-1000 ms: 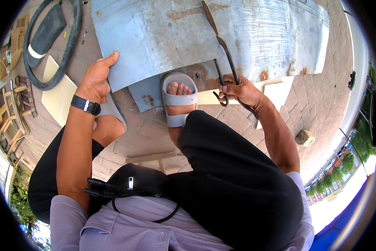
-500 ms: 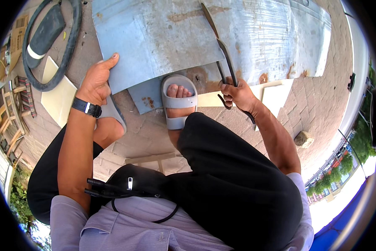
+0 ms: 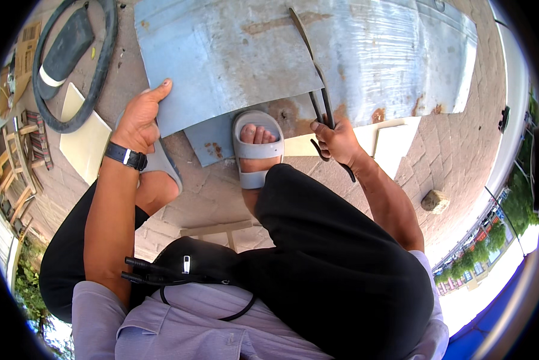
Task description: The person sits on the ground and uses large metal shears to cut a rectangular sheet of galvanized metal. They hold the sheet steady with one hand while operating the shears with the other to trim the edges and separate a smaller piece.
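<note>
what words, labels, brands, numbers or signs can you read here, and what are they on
No text is clear enough to quote.
Box: dark marks, possibly print, too small and blurred to read.
Sheet: rust and scuffs, no readable text.
Shears: no readable marking.
Wrist strap: no readable marking.

Metal sheet point(image 3: 239, 60) cropped at top
</note>
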`<state>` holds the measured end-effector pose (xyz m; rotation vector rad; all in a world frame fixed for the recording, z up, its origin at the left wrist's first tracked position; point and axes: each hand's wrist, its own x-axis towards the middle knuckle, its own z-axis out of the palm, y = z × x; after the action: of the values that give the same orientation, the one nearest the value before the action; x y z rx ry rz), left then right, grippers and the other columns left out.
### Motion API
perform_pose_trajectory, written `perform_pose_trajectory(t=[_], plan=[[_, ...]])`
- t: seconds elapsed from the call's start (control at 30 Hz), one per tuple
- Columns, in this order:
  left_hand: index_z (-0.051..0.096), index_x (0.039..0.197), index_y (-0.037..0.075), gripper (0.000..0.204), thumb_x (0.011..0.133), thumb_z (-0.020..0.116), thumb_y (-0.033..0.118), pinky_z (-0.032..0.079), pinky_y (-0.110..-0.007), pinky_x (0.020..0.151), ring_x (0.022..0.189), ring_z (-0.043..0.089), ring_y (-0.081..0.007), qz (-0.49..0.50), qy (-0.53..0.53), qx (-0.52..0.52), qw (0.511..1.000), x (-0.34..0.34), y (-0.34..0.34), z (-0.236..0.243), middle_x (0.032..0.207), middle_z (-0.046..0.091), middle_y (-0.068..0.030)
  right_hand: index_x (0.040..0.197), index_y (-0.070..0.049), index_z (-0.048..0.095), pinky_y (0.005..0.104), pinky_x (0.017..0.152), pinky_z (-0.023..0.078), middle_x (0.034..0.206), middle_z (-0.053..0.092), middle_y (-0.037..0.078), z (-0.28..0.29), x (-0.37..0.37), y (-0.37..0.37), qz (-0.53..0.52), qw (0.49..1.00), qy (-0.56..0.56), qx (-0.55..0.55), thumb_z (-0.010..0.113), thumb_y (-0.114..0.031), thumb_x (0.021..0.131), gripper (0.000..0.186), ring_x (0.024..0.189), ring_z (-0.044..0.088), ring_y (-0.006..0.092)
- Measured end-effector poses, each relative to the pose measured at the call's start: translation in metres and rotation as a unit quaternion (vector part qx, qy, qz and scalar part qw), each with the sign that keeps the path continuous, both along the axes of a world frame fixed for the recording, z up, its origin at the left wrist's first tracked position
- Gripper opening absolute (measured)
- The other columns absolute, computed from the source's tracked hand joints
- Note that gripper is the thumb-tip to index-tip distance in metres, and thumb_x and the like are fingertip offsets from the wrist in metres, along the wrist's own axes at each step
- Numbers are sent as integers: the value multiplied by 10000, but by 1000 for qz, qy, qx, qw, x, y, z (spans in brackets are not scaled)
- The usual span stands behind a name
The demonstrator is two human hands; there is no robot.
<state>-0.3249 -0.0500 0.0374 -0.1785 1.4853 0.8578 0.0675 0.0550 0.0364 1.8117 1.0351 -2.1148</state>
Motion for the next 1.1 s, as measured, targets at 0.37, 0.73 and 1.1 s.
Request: perform_pose_trajectory(t=[0.37, 0.73, 1.1], plan=[[560, 1340, -51, 491, 1013, 647, 305, 510, -395, 1017, 1149, 642, -231, 15, -4, 20, 1000, 0, -3, 1, 1288, 647, -140, 908, 37, 678, 426, 725, 527, 795, 695, 196, 0, -1, 4, 240, 932, -155, 223, 659, -202, 906, 240, 757, 678, 333], [563, 1331, -49, 461, 1024, 632, 287, 535, -383, 985, 1105, 661, -224, 26, -18, 34, 999, -1, -4, 3, 1250, 663, -138, 1054, 50, 713, 377, 772, 526, 882, 716, 172, -6, -5, 9, 176, 953, -125, 214, 696, -82, 851, 243, 828, 674, 259], [561, 1335, -48, 456, 1021, 635, 274, 521, -389, 1005, 1132, 647, -236, 13, -34, 26, 999, -4, -3, 4, 1278, 652, -140, 1180, 35, 696, 364, 788, 535, 995, 735, 163, 7, -23, 37, 192, 952, -85, 222, 588, -44, 910, 301, 879, 674, 233]])
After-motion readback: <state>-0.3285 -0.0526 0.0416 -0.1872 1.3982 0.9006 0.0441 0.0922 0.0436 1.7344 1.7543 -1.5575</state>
